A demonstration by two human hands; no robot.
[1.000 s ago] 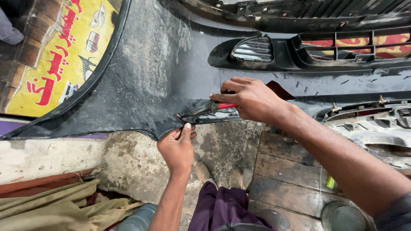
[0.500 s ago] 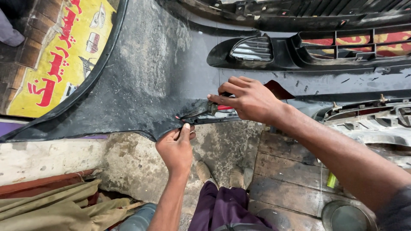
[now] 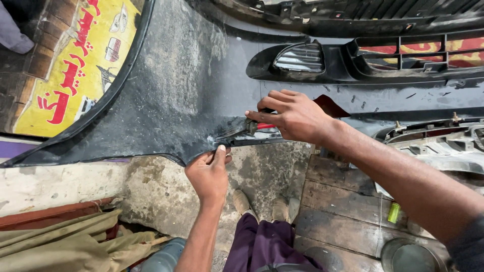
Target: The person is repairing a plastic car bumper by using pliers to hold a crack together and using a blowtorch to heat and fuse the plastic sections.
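Workshop floor of worn wooden planks (image 3: 348, 211) and stained concrete lay beneath the work.

Item: dark car bumper (image 3: 171, 100), dusty, largest piece, spread across the frame and raised above the floor; a split edge (image 3: 229, 135) ran along its lower lip, between the two hands.

Item: second black bumper with grille openings (image 3: 403, 55), just behind; a grey plastic part (image 3: 443, 146) lay at the right, close under the right forearm, crowding that side.

Item: yellow printed banner (image 3: 75, 65), upper left, well apart.

Item: olive cloth (image 3: 55, 242), lower left; metal tin (image 3: 413, 257) and small green cylinder (image 3: 394, 212), lower right.

Item: left hand (image 3: 209, 176), pinching the bumper's lower edge from beneath, thumb on the lip.

Item: right hand (image 3: 295, 118), clenched round a red-handled tool (image 3: 262, 126) whose tip met the split.

Risk, judged: the tool could slip off the lip towards the left thumb just below; pressure could lengthen the crack; the unsteady panel could shift if the pinch loosened.
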